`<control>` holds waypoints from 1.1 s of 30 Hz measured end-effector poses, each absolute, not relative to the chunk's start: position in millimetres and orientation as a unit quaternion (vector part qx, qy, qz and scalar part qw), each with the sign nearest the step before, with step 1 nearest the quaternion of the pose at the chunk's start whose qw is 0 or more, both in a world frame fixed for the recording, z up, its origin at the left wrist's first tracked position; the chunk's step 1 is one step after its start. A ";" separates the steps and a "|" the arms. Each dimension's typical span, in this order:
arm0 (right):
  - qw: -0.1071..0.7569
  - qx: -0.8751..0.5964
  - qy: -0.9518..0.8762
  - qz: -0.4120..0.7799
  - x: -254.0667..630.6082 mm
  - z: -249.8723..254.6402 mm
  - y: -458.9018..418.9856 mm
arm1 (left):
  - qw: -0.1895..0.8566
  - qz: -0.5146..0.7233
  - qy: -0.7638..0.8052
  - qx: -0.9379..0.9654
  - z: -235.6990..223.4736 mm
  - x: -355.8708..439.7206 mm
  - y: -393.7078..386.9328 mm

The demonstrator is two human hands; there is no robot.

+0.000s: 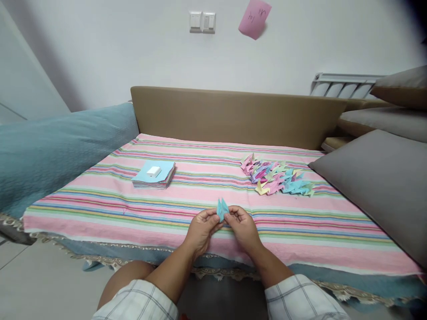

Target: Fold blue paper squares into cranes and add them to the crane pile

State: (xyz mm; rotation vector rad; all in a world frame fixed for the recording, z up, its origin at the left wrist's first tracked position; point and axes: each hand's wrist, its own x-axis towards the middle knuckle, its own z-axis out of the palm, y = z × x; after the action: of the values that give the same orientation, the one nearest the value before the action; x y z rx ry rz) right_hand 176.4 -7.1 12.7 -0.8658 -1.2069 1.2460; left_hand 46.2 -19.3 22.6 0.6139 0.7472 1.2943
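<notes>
The folded paper (222, 210) was light blue — two-pointed at its top. The left hand (203, 227) and right hand (243, 226) pinched it together.

Fingers (214, 220) partly hide a blue paper (221, 208) while the frame crops cushions (376, 182) at right and sleeves (140, 303) below, the writing on a note (255, 18) too small to read, a dark blur (417, 18) at top right.

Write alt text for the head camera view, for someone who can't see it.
A person's left hand and right hand hold a small folded blue paper over a pink striped cloth. Farther back, a stack of paper topped by a small white object lies to the left, and a cluster of multicoloured folded paper pieces to the right.
</notes>
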 end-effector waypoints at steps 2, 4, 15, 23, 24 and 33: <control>0.574 -0.348 -0.482 0.563 178.1 12.7 -4.6 | 0.701 0.567 0.325 0.285 24.2 45.6 -19.7; 0.584 -0.332 -0.461 0.580 179.4 12.3 -3.6 | 0.707 0.560 0.322 0.287 24.6 45.6 -20.0; 0.565 -0.327 -0.486 0.581 180.6 16.2 -7.1 | 0.693 0.567 0.327 0.304 24.7 48.3 -22.3; 0.550 -0.336 -0.520 0.560 178.4 15.6 -12.2 | 0.629 0.592 0.352 0.360 21.4 48.7 -21.7; 0.552 -0.335 -0.519 0.560 178.3 15.5 -12.2 | 0.633 0.591 0.347 0.360 21.8 48.1 -21.9; 0.561 -0.303 -0.472 0.608 182.2 14.0 -7.2 | 0.670 0.589 0.332 0.307 27.4 49.4 -23.6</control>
State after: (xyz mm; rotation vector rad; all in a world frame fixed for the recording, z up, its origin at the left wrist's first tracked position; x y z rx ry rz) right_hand 182.2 -7.2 14.0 -0.7132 -1.1128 1.4327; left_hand 49.4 -23.6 27.4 0.6911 0.7484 1.3287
